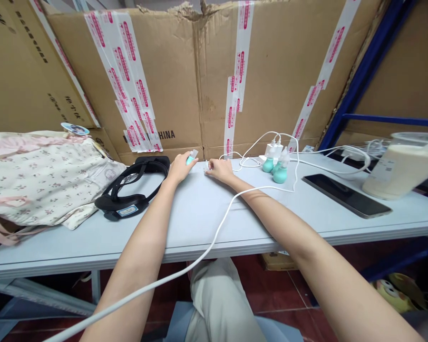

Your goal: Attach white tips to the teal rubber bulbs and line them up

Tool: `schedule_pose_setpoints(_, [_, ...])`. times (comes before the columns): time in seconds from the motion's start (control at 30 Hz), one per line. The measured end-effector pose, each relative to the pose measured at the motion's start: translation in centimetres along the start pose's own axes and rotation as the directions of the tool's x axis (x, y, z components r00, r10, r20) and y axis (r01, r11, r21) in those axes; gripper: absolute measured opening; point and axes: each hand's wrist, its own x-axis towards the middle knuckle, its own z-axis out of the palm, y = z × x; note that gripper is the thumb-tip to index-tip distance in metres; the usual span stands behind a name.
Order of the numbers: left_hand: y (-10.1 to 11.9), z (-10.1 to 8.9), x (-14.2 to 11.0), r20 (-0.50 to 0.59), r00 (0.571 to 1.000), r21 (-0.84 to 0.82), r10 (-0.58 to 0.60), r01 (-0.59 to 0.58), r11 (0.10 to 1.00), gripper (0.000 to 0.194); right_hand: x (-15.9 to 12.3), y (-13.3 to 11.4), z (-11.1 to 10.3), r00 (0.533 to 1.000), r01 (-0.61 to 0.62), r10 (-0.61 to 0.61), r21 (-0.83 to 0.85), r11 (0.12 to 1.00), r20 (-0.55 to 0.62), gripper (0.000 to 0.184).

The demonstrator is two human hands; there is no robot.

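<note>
My left hand (pixel 180 168) reaches far across the pale table (pixel 199 223), its fingers wrapped round a small teal object with a white tip (pixel 190 157). My right hand (pixel 219 169) rests close beside it on the tabletop, fingers curled down toward the surface; whether it holds anything is hidden. A white cable (pixel 214 237) runs from under my right forearm down off the front edge. Two more teal bulb-shaped items with white tops (pixel 278 170) stand just right of my right hand.
A black headband device (pixel 135 187) lies left of my hands, and a floral cloth bag (pixel 39 175) beyond it. White chargers and cables (pixel 274 149), a dark phone (pixel 345 194) and a lidded milky drink cup (pixel 403 166) sit to the right. Taped cardboard (pixel 199 76) walls the back.
</note>
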Motion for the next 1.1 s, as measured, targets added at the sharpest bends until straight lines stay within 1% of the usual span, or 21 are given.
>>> schedule_pose_setpoints(0.03, [0.2,-0.1,-0.1,-0.009,1.0,0.03,0.023,-0.023,0.999,0.039,0.0,0.0,-0.2,1.0,0.007,-0.007,-0.002,1.0,0.021,0.021])
schedule_pose_setpoints(0.07, [0.4,-0.3,-0.1,-0.014,0.999,0.063,0.048,-0.047,0.997,0.038,-0.1,-0.1,-0.4,1.0,0.014,-0.015,0.005,1.0,0.011,0.022])
schedule_pose_setpoints(0.1, [0.7,-0.4,-0.2,-0.016,0.997,0.095,0.074,-0.073,0.993,0.037,-0.2,-0.2,-0.6,0.999,0.024,-0.023,0.019,1.0,-0.042,0.022])
schedule_pose_setpoints(0.13, [0.9,-0.6,-0.2,-0.012,0.995,0.13,0.101,-0.099,0.987,0.036,-0.3,-0.4,-0.8,0.991,0.04,-0.036,0.032,0.999,-0.131,0.021])
schedule_pose_setpoints(0.17, [1.0,-0.7,-0.3,-0.005,0.992,0.171,0.126,-0.123,0.978,0.036,-0.5,-0.5,-1.0,0.97,0.068,-0.058,0.035,0.997,-0.237,0.021])
schedule_pose_setpoints(0.2, [1.2,-0.8,-0.3,0.007,0.989,0.218,0.15,-0.148,0.965,0.035,-0.7,-0.8,-1.2,0.937,0.11,-0.097,0.021,0.994,-0.335,0.023])
schedule_pose_setpoints(0.23, [1.3,-0.8,-0.4,0.024,0.984,0.268,0.175,-0.175,0.947,0.034,-0.9,-1.0,-1.3,0.902,0.166,-0.158,-0.017,0.986,-0.401,0.025])
schedule_pose_setpoints(0.27, [1.3,-0.8,-0.4,0.044,0.978,0.316,0.201,-0.205,0.926,0.033,-1.1,-1.2,-1.4,0.874,0.232,-0.241,-0.075,0.97,-0.423,0.026])
schedule_pose_setpoints(0.3, [1.4,-0.8,-0.5,0.066,0.972,0.357,0.226,-0.235,0.904,0.032,-1.3,-1.4,-1.5,0.853,0.301,-0.333,-0.143,0.943,-0.403,0.026])
schedule_pose_setpoints(0.33, [1.4,-0.8,-0.5,0.087,0.965,0.386,0.249,-0.263,0.884,0.029,-1.5,-1.6,-1.5,0.835,0.363,-0.417,-0.21,0.908,-0.358,0.025])
schedule_pose_setpoints(0.37, [1.4,-0.8,-0.6,0.104,0.958,0.405,0.268,-0.287,0.868,0.027,-1.6,-1.7,-1.5,0.822,0.408,-0.478,-0.267,0.873,-0.309,0.025])
schedule_pose_setpoints(0.4, [1.4,-0.8,-0.6,0.117,0.952,0.414,0.283,-0.306,0.858,0.026,-1.7,-1.7,-1.5,0.815,0.429,-0.512,-0.312,0.847,-0.269,0.025])
schedule_pose_setpoints(0.47, [1.4,-0.9,-0.6,0.128,0.944,0.42,0.305,-0.33,0.845,0.027,-1.6,-1.6,-1.4,0.817,0.421,-0.523,-0.367,0.829,-0.244,0.027])
schedule_pose_setpoints(0.53, [1.4,-1.0,-0.7,0.137,0.934,0.427,0.331,-0.357,0.831,0.029,-1.5,-1.4,-1.4,0.817,0.399,-0.516,-0.392,0.829,-0.258,0.028])
schedule_pose_setpoints(0.63, [1.6,-1.0,-0.7,0.165,0.909,0.444,0.383,-0.415,0.794,0.029,-1.2,-1.0,-1.6,0.798,0.406,-0.54,-0.424,0.809,-0.267,0.029])
schedule_pose_setpoints(0.7, [1.7,-1.0,-0.8,0.185,0.893,0.449,0.41,-0.448,0.773,0.029,-1.0,-0.8,-2.2,0.769,0.446,-0.593,-0.464,0.765,-0.238,0.031])
schedule_pose_setpoints(0.83, [2.4,-1.1,-0.6,0.169,0.889,0.437,0.426,-0.455,0.776,0.031,-0.6,-0.2,-4.2,0.677,0.594,-0.73,-0.515,0.617,-0.093,0.034])
schedule_pose_setpoints(0.87, [2.6,-1.1,-0.6,0.154,0.892,0.429,0.426,-0.448,0.784,0.032,-0.4,0.0,-4.7,0.672,0.608,-0.736,-0.51,0.609,-0.078,0.033])
schedule_pose_setpoints(0.97, [3.2,-1.2,-0.4,0.122,0.894,0.413,0.43,-0.44,0.797,0.036,0.0,0.2,-5.3,0.693,0.594,-0.716,-0.496,0.634,-0.085,0.032])
schedule_pose_setpoints(1.03, [3.3,-1.1,-0.4,0.133,0.887,0.416,0.442,-0.455,0.788,0.037,0.2,0.2,-5.1,0.699,0.595,-0.712,-0.499,0.63,-0.066,0.029])
schedule_pose_setpoints(1.1, [3.2,-1.0,-0.5,0.151,0.879,0.424,0.453,-0.471,0.773,0.036,0.2,0.0,-4.6,0.699,0.609,-0.715,-0.507,0.61,-0.022,0.025])
